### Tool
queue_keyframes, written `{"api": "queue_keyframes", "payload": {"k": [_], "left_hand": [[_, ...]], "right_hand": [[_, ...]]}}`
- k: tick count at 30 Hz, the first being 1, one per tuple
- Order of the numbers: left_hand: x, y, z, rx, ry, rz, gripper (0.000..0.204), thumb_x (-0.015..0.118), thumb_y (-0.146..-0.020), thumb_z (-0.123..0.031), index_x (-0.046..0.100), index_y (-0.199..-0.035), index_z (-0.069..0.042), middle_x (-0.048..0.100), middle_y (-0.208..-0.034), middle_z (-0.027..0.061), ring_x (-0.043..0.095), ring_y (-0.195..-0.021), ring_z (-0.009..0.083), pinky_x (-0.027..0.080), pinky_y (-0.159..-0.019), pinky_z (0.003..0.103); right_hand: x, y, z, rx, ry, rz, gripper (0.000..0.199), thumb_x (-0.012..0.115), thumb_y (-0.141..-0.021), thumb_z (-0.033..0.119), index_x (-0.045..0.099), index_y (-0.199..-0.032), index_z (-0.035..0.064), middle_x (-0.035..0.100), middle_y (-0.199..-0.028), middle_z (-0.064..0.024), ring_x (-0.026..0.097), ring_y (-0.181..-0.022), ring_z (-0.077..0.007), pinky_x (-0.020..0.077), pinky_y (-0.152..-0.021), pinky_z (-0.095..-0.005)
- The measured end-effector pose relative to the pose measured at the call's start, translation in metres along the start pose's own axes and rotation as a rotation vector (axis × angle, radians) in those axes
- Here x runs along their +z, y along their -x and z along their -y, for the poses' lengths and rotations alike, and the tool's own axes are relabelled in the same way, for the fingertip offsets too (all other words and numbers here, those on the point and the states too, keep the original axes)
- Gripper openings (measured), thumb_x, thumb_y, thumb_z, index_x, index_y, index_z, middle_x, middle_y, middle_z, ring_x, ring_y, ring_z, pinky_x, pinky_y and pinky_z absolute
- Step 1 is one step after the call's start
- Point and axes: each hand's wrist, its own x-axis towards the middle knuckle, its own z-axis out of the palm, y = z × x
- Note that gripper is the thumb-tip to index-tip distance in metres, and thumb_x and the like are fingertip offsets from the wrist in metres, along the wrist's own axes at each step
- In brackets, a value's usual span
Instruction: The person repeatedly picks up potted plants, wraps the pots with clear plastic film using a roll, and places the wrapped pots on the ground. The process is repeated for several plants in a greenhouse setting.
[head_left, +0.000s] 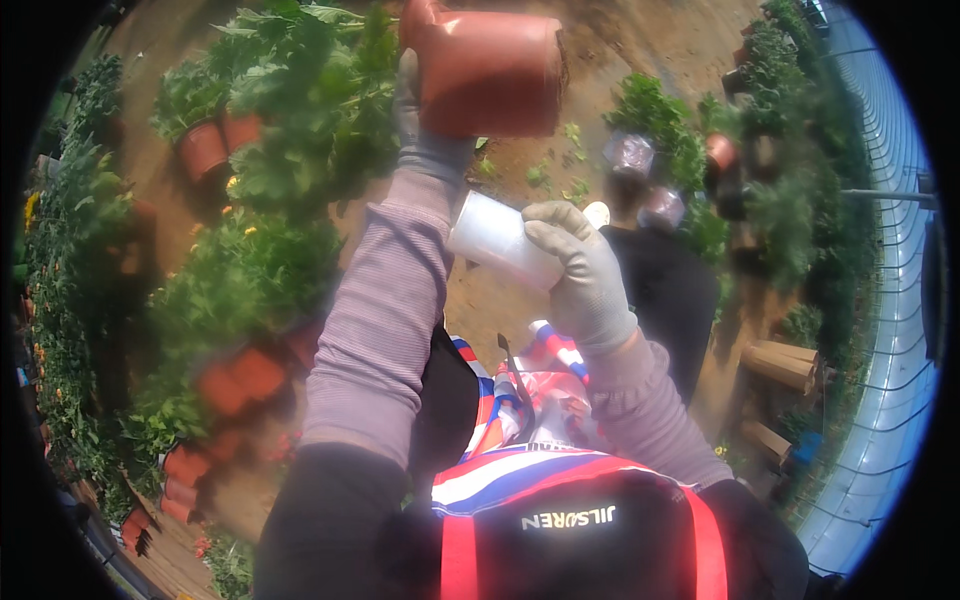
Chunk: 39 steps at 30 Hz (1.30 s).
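Note:
A reddish-brown plastic pot (490,75) is tipped on its side at the top of the view, with a dark, rough edge at its right end. My left hand (430,145), in a grey glove, is closed on its left underside; part of the fingers is hidden behind it. Below the pot, my gloved right hand (585,270) grips a translucent whitish plastic cylinder (505,243) by its right end. The cylinder's other end lies close to my left forearm. Whether it is a roll or a hollow sleeve I cannot tell.
Leafy potted plants (250,250) stand in reddish pots (203,150) on the left. At the right are plants in pots wrapped in clear plastic (630,153), stacked brown pots (780,366) and a pale plastic greenhouse wall (880,300). Torn leaves (538,176) lie on the bare soil ahead.

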Motion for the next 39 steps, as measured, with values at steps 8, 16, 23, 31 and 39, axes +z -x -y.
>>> {"api": "queue_keyframes", "payload": {"k": [8,16,23,31,39], "left_hand": [[-0.013,-0.007,0.005,0.045,-0.57,-0.027,0.05,0.059,-0.099,-0.038,0.053,-0.134,-0.004,0.063,-0.126,0.0109,0.06,-0.118,0.0239,0.047,-0.106,0.041],[-0.003,0.007,0.02,-0.238,-0.127,-0.152,0.04,0.062,-0.098,-0.028,0.061,-0.128,-0.002,0.068,-0.12,0.008,0.067,-0.105,0.0191,0.055,-0.095,0.031],[0.039,0.038,0.035,-0.618,-0.061,-0.286,0.036,0.069,-0.093,-0.028,0.066,-0.12,-0.005,0.07,-0.112,0.0057,0.067,-0.1,0.0166,0.054,-0.091,0.03],[0.074,0.068,0.046,-0.804,-0.001,-0.205,0.035,0.061,-0.099,-0.027,0.064,-0.125,-0.005,0.069,-0.116,0.0059,0.067,-0.102,0.0161,0.055,-0.089,0.029],[0.071,0.059,0.043,-0.876,0.048,-0.171,0.044,0.061,-0.101,-0.035,0.059,-0.128,-0.001,0.067,-0.114,0.0057,0.064,-0.107,0.0127,0.053,-0.091,0.03]], "right_hand": [[-0.009,0.012,0.046,-0.159,0.168,0.114,0.018,0.068,-0.093,0.014,0.065,-0.107,0.0028,0.063,-0.124,-0.013,0.064,-0.098,-0.018,0.0536,-0.081,-0.0312],[-0.016,0.018,0.106,-0.336,0.239,0.068,0.014,0.062,-0.096,0.011,0.061,-0.104,0.0003,0.066,-0.114,-0.0142,0.064,-0.099,-0.0186,0.051,-0.088,-0.0322],[-0.032,-0.014,0.112,-0.408,0.484,-0.043,0.007,0.058,-0.096,0.005,0.06,-0.101,-0.0001,0.063,-0.081,-0.0047,0.062,-0.07,-0.0134,0.0505,-0.066,-0.0253],[-0.024,-0.09,0.132,-1.024,1.117,0.231,0.014,0.064,-0.086,-0.003,0.067,-0.096,0.0061,0.067,-0.083,-0.0052,0.065,-0.074,-0.0161,0.0538,-0.067,-0.0289],[-0.025,-0.109,0.134,-1.317,1.455,0.258,0.008,0.067,-0.081,0.011,0.068,-0.087,0.016,0.068,-0.078,-0.0058,0.067,-0.069,-0.0303,0.0535,-0.06,-0.039]]}}
